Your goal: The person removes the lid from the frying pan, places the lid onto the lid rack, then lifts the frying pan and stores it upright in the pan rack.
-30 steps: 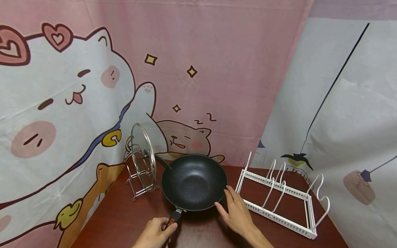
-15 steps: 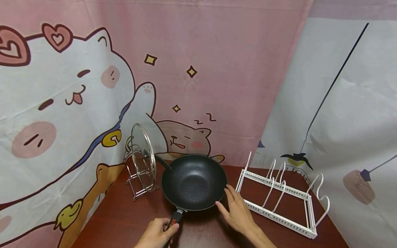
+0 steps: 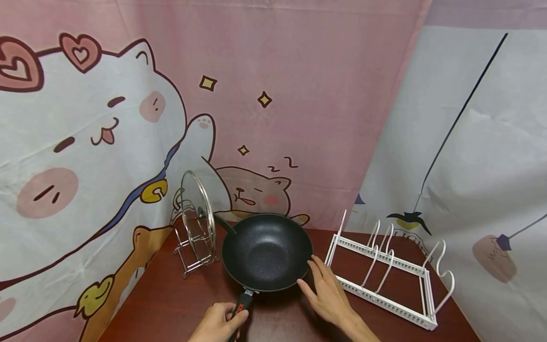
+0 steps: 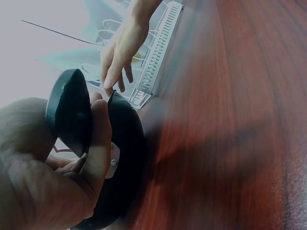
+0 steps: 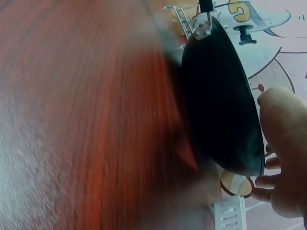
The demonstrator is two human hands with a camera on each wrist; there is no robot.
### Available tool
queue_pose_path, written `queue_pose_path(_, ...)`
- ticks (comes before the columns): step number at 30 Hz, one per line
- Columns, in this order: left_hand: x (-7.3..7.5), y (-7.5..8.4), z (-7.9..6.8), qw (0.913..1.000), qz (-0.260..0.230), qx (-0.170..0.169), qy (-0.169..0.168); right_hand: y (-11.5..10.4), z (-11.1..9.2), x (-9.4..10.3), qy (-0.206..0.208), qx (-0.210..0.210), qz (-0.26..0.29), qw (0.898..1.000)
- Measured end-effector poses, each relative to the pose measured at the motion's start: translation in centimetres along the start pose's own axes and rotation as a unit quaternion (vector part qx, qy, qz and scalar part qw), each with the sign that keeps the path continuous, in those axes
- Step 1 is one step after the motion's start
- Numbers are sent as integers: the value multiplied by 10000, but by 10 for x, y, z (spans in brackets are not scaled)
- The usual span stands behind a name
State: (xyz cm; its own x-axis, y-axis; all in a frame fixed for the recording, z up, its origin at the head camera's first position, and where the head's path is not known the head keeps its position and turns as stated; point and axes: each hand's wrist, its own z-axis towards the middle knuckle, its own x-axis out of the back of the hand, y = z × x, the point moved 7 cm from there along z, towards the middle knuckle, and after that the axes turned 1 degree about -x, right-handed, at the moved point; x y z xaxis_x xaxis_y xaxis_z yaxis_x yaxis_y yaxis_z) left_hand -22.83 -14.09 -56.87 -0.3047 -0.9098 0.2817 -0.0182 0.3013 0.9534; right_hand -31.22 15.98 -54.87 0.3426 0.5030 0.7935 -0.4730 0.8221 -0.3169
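A black wok [image 3: 267, 251] with a dark speckled inside sits at the middle of the wooden table, its long handle [image 3: 243, 301] pointing toward me. My left hand [image 3: 218, 323] grips this handle, thumb along its top; the left wrist view shows the fingers curled round its black end [image 4: 72, 112]. My right hand [image 3: 329, 294] is at the wok's right side, thumb and fingers spread at the rim. From the right wrist, the dark outer wall [image 5: 220, 100] shows, with the fingertips right beside the rim. A dark curved piece [image 3: 224, 223] juts from the wok's far left edge.
A glass lid [image 3: 198, 213] stands upright in a wire rack [image 3: 192, 261] left of the wok. On the right lies a white rack frame [image 3: 384, 299] with several upright loops. Printed cloth [image 3: 325, 118] hangs behind the table [image 3: 145, 308].
My left hand has shifted very slightly right along with the handle. The wok and my right hand stay almost where they were.
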Motion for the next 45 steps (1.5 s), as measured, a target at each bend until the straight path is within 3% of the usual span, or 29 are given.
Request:
queue_pose_path(17, -5, 1, 0, 9990, 270, -209, 283, -24, -7, 0, 414, 169, -499, 9978)
queue_pose_path(25, -7, 0, -2, 9991, 154, -262, 304, -24, -9, -2, 525, 146, -568, 9969)
queue_pose_path(34, -11, -2, 0, 9996, 144, -63, 246, -22, -8, -2, 541, 123, -471, 9973)
queue_pose_path(45, -12, 0, -1, 9995, 56, -148, 262, -18, -7, -4, 454, 57, -385, 9982)
